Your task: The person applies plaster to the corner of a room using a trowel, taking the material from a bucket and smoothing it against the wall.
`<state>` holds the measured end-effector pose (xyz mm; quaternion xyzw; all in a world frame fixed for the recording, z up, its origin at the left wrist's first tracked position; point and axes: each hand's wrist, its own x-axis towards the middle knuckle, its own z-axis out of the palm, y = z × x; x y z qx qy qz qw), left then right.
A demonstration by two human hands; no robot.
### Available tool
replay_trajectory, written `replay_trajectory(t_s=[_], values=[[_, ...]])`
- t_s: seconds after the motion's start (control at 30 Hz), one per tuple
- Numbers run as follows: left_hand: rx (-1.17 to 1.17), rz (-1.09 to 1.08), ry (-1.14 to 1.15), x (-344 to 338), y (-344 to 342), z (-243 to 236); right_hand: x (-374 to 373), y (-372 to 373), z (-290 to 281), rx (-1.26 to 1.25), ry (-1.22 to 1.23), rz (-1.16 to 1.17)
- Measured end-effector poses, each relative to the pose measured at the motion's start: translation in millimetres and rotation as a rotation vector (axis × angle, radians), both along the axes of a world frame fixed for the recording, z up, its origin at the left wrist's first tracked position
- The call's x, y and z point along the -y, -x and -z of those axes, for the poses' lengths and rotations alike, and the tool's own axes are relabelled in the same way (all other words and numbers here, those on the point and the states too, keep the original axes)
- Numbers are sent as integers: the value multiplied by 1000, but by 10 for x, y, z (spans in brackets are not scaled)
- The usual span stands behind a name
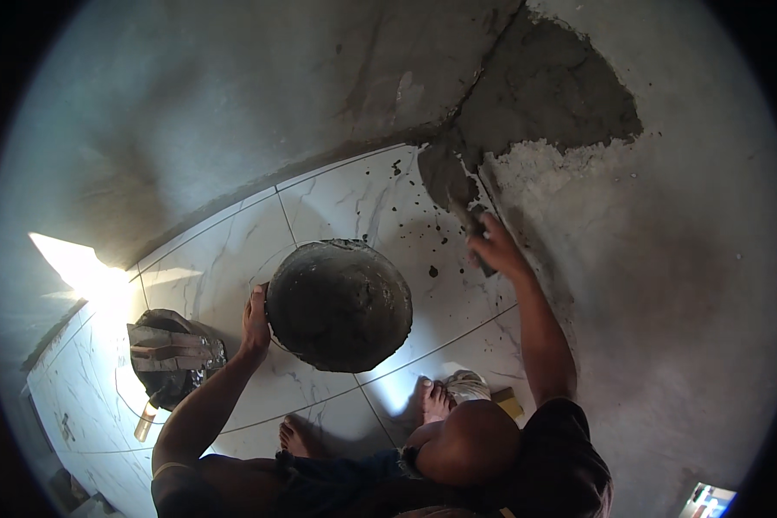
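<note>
My right hand [496,249] is closed round the handle of a trowel [476,231]. Its blade end meets a dark patch of wet mortar [447,175] at the floor's corner; where blade ends and mortar begins is hard to tell. Above it, fresh grey mortar [548,91] covers part of the right-hand wall beside the corner line. My left hand [255,324] grips the left rim of a round, mortar-crusted bucket [341,306], which is tilted so its inside shows. Wet-looking mortar coats the bucket's inside.
A second dark bucket [171,380] stands at the left with a float-like tool [177,352] across it; a wooden handle [145,423] sticks out below. Mortar specks dot the white tiled floor [328,207]. My bare feet [436,401] are close by, near a yellow object [508,402].
</note>
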<state>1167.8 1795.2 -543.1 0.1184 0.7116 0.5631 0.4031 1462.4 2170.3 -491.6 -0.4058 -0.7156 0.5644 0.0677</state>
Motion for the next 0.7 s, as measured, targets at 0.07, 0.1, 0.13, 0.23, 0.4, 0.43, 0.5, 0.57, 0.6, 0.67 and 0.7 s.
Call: replay_trajectory(t_s=[0.07, 0.1, 0.13, 0.23, 0.4, 0.43, 0.5, 0.57, 0.6, 0.67, 0.7], values=[[5, 32, 6, -80, -41, -96, 97, -74, 230, 183, -117, 36], [7, 40, 16, -80, -51, -146, 142, -97, 333, 363, -229, 48], [6, 46, 22, -69, -39, -133, 184, -147, 418, 362, -222, 53], [25, 46, 16, -34, -23, -86, 229, -397, 684, 314, -445, 161], [27, 18, 40, -38, -45, -131, 164, -794, 900, 256, -830, 84], [27, 23, 42, -45, -51, -139, 179, -836, 953, 257, -827, 89], [29, 34, -6, -58, -52, -162, 210, -863, 1091, 106, -915, 8], [23, 44, -5, -58, -83, -216, 187, -834, 1245, 132, -850, 3], [13, 47, -3, -46, -81, -238, 144, -766, 1320, 138, -816, -1], [-5, 50, 3, -46, -84, -259, 9, -632, 1408, 206, -810, 35], [-20, 46, 15, -22, -90, -279, -90, -542, 1459, 263, -830, 69]])
